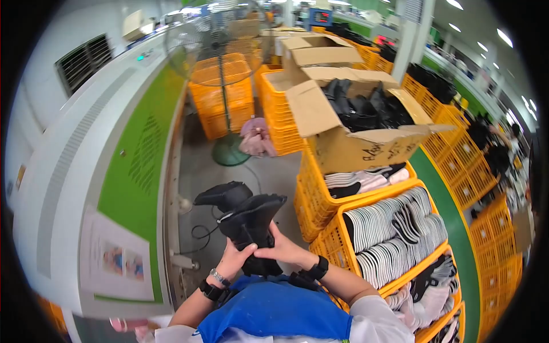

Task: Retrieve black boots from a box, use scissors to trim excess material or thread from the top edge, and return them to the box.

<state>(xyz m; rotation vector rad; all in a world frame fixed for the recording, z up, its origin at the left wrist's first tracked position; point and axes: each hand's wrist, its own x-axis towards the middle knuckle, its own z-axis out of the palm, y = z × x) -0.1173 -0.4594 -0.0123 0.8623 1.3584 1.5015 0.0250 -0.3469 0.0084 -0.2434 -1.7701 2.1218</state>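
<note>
In front of my blue apron I hold a pair of black boots [253,214], their toes pointing away from me and one showing behind the other. My left hand [231,258] is closed around the near side, its thumb pressed on the black material. From the other side my right hand [281,247] grips the same pair, and the two thumbs almost meet in the middle. My palms and the boots hide most of the fingers. Whether the boots have soles, I cannot tell.
To the right, an orange crate [337,251] holds stacked white and black insole-like pieces [389,228]. Beyond it, an open cardboard box [349,150] contains black footwear pieces [366,108]. A standing fan [229,150] is ahead; a white and green machine [134,171] lines the left.
</note>
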